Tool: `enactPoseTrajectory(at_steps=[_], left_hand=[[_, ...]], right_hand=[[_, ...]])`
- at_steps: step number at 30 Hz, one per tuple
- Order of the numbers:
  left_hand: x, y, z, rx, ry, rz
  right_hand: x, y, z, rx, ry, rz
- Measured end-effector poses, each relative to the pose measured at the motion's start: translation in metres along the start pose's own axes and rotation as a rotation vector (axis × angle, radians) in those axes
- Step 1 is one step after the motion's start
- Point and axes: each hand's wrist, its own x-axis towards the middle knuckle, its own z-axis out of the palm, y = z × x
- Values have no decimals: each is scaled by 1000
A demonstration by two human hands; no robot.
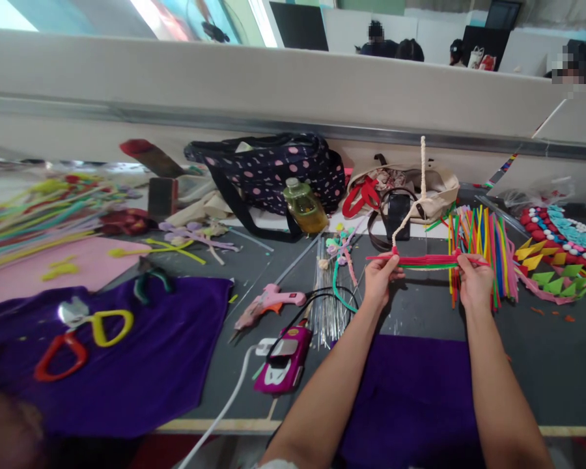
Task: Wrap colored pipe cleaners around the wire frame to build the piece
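Observation:
A bundle of thin red and green strips [427, 262] is stretched level above the table between my two hands. My left hand [381, 277] pinches its left end, with red tips sticking out past the fingers. At the other end my right hand [476, 280] is closed on the bundle too. A pale twisted cord [408, 217] rises from beside my left fingers and bends upward; whether it is joined to the bundle I cannot tell. Just behind my right hand lies a pile of long multicoloured strips [481, 238]. A purple cloth [415, 384] lies under my forearms.
Left of my arms are a pink glue gun [271, 303], a magenta device [286, 361] with a white cable, and clear sticks [325, 312]. Scissors [85, 329] rest on another purple cloth. Behind stand a bottle [305, 208], a dotted bag [273, 169] and a beige bag [442, 185].

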Motion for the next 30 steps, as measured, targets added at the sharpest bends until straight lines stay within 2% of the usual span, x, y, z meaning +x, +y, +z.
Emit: enactPoseTrajectory(at_steps=[6,17,23,30], left_hand=[[3,-4,-2,2,17,13],[2,1,-1,-18,34,24],[2,2,-1,-68,61,31],[2,4,-2,-138,30,-28]], right_hand=[[-1,0,0,-5,-1,7],[1,6,-3,4,8,121],[2,12,-6,-87,13,101],[-1,8,-4,-83,-4,104]])
